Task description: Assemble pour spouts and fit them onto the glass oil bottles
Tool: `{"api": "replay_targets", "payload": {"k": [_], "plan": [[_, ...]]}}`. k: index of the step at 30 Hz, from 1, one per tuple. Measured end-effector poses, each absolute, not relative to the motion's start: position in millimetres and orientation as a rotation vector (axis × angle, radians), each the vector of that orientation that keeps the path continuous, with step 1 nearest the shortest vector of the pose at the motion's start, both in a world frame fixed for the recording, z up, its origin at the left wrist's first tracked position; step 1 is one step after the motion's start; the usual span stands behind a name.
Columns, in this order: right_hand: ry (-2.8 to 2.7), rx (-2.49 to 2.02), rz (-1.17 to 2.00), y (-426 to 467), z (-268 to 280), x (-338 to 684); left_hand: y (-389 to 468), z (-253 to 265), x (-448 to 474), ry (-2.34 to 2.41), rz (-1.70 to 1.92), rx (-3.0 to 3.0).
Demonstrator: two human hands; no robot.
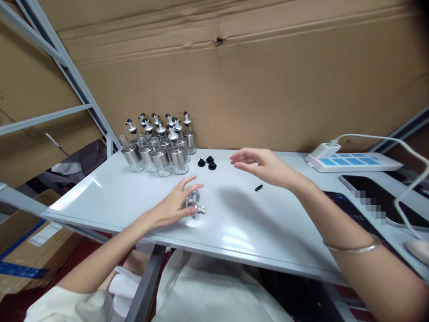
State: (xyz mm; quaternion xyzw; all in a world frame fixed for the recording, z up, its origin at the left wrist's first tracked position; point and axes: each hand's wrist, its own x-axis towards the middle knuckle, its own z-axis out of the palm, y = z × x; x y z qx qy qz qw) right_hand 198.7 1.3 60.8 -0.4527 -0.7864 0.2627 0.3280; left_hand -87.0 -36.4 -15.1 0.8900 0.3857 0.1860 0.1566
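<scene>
Spouts under outspread left hand, nearer tip rightward, long axis unclear, right hand slightly parted

I can't read any word, brand or number for certain. At my eight o'clock, a white label sits on a cardboard box, its print too small and blurred to make out. Between three and four o'clock, a dark phone shows faint pale marks on its screen, which I can't decipher. Another phone beside it has a blocky blur over part of it.
</scene>
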Motion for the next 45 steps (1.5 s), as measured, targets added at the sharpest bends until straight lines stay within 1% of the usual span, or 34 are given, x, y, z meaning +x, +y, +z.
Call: {"api": "replay_targets", "payload": {"k": [4,7,10,13,16,19,21,25,28,32,35,39,41,45], "plan": [[-1.952,-1.232,0.759,-5.4,41.5,214.3,-51.5,-22.3,-82.0,1.088,0.391,2.637],[-1.838,-1.245,0.797,2.5,25.6,220.4,-38.2,-21.0,-70.6,1.04,0.376,2.729],[-1.792,-1.267,0.8,13.0,12.7,224.8,-13.6,-18.7,-47.5,0.886,0.335,2.876],[-1.915,-1.365,0.617,17.6,6.6,228.7,9.9,-22.4,-18.9,0.722,0.336,2.992],[-2.061,-1.375,0.414,13.7,6.7,231.9,22.2,-30.0,1.4,0.701,0.44,2.972],[-2.118,-1.356,0.35,3.6,11.1,230.7,22.0,-34.7,6.2,0.718,0.513,2.885],[-2.147,-1.334,0.417,-4.4,14.5,225.6,18.8,-35.3,4.3,0.759,0.547,2.824],[-2.234,-1.27,0.843,-15.5,11.0,208.3,13.6,-33.1,2.4,0.873,0.527,2.803],[-2.282,-1.221,0.998,-16.5,0.1,198.5,10.1,-29.9,4.1,0.907,0.504,2.805],[-2.355,-1.195,0.998,-14.1,-4.2,198.1,3.9,-22.7,2.2,0.857,0.395,2.826],[-2.361,-1.273,0.974,-12.8,1.2,202.8,1.8,-15.6,-5.4,0.815,0.313,2.866],[-2.35,-1.32,0.779,-11.3,2.4,206.9,3.9,-8.0,-16.3,0.754,0.302,2.81],[-2.377,-1.288,0.718,-10.8,0.0,207.8,5.4,-7.1,-17.3,0.759,0.38,2.77],[-2.456,-1.211,0.662,-12.2,-2.4,208.2,4.7,-10.7,-8.9,0.818,0.735,2.625]]}}
